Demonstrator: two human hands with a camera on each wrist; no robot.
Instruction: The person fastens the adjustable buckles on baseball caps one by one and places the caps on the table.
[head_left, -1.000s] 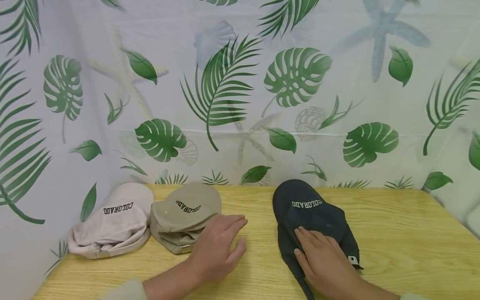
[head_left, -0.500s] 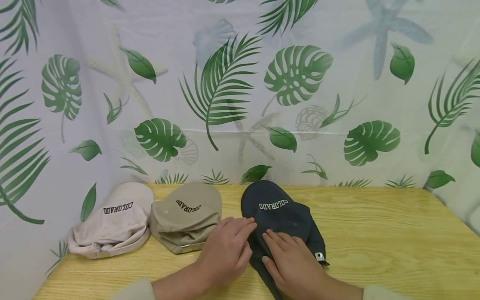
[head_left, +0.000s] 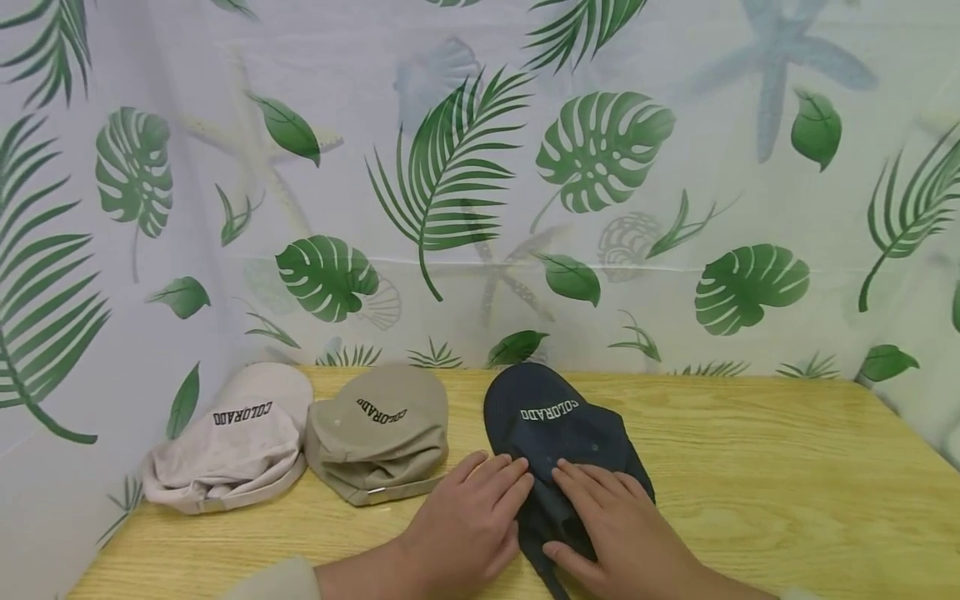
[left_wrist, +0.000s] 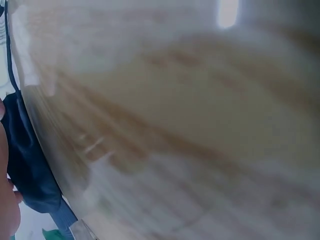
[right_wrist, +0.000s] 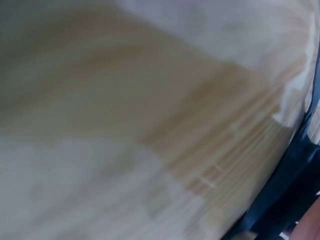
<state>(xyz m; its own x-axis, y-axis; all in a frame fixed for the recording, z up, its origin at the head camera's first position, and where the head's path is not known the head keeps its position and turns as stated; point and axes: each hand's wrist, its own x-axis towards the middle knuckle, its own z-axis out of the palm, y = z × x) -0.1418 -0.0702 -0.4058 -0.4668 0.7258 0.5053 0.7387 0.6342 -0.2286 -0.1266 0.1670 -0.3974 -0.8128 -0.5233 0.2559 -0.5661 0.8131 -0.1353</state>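
Note:
A navy cap (head_left: 551,421) with white COLORADO lettering lies on the table, its brim toward the back and its strap trailing to the front. Across its crown rest the extended fingers of my right hand (head_left: 633,533). From the other side my left hand (head_left: 468,521) reaches its fingertips to the cap's left edge. Both thumbs lie low near the front of the crown. In the left wrist view the dark fabric of the navy cap (left_wrist: 30,160) shows beside part of the hand. The right wrist view catches the navy cap (right_wrist: 280,195) at its lower right corner.
A khaki cap (head_left: 397,417) with the same lettering sits left of my left hand, beside a pale pinkish cap (head_left: 247,442) farther left. Wood-grain table (head_left: 765,467) extends to the right. A leaf-print cloth (head_left: 465,333) hangs behind the table.
The navy cap slid left under my right hand, closer to the khaki cap, then stopped. My left hand moved right, from beside the khaki cap to the navy cap's edge.

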